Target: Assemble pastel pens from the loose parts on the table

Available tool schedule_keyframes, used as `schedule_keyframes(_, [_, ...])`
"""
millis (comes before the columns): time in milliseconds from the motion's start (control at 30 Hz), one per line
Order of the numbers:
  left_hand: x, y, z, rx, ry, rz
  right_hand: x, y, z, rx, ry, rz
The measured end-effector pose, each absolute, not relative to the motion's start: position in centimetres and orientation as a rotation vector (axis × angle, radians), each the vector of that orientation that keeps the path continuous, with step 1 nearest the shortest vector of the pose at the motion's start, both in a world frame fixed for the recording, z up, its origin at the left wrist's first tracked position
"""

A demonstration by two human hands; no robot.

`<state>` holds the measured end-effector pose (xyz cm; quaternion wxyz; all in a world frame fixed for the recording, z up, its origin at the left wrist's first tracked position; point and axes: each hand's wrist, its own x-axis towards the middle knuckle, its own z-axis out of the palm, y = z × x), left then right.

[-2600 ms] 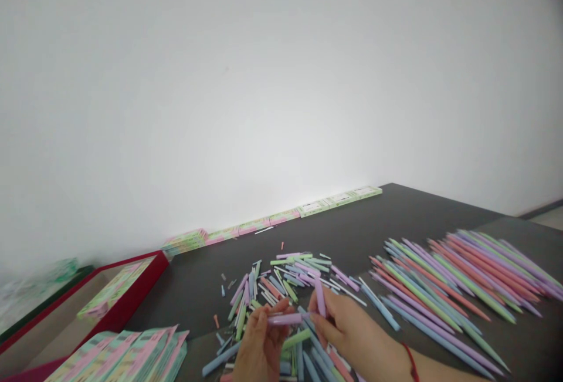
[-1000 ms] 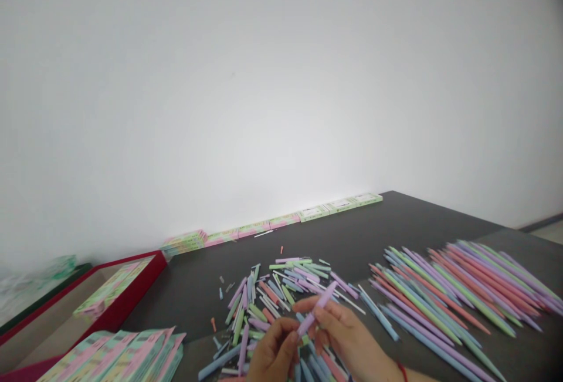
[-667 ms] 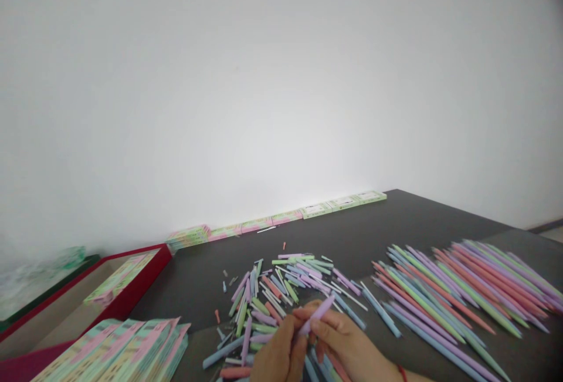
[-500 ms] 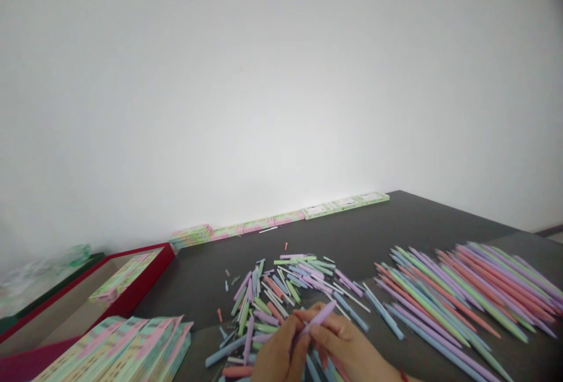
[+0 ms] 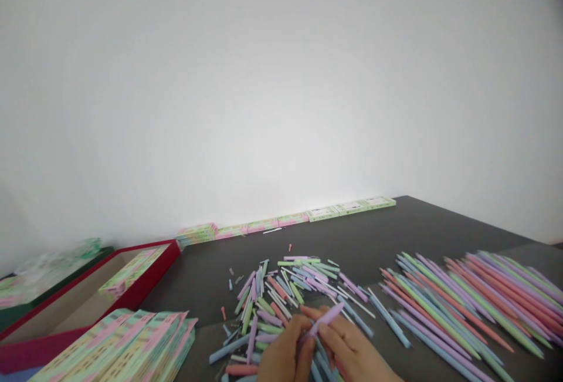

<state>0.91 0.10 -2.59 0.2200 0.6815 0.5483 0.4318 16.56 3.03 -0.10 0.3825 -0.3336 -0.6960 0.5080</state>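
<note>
Close together at the bottom middle, my left hand (image 5: 285,350) and my right hand (image 5: 349,347) both grip a purple pen (image 5: 328,316). Its tapered end points up and to the right between my fingers. Under and behind my hands spreads a loose heap of pen parts (image 5: 292,279), with purple, green, blue and coral barrels and thin white refills. The lower end of the purple pen is hidden by my fingers. To the right lie rows of whole pastel pens (image 5: 457,306), side by side and slanting.
At the lower left, pastel printed packs (image 5: 118,347) lie fanned out. Behind them stands a red-rimmed box (image 5: 149,279) with packs inside, and beyond it clear plastic wrapping (image 5: 59,264). Small flat boxes (image 5: 323,213) line the wall along the dark table's (image 5: 440,226) back edge.
The view has shifted slightly, so things sit a little farther right. Both hands keep hold of the purple pen, with only slight finger movement.
</note>
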Motion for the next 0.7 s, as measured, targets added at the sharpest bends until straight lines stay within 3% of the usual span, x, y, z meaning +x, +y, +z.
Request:
schedule_keyframes(467, [0.0, -0.1, -1.2, 2.249, 1.768, 0.974, 16.5, 4.1, -0.2, -0.721, -1.692, 1.427])
schedule_keyframes(700, [-0.5, -0.4, 0.2, 2.415, 1.827, 0.842, 18.2, 5.8, 2.2, -0.864, -1.991, 1.12])
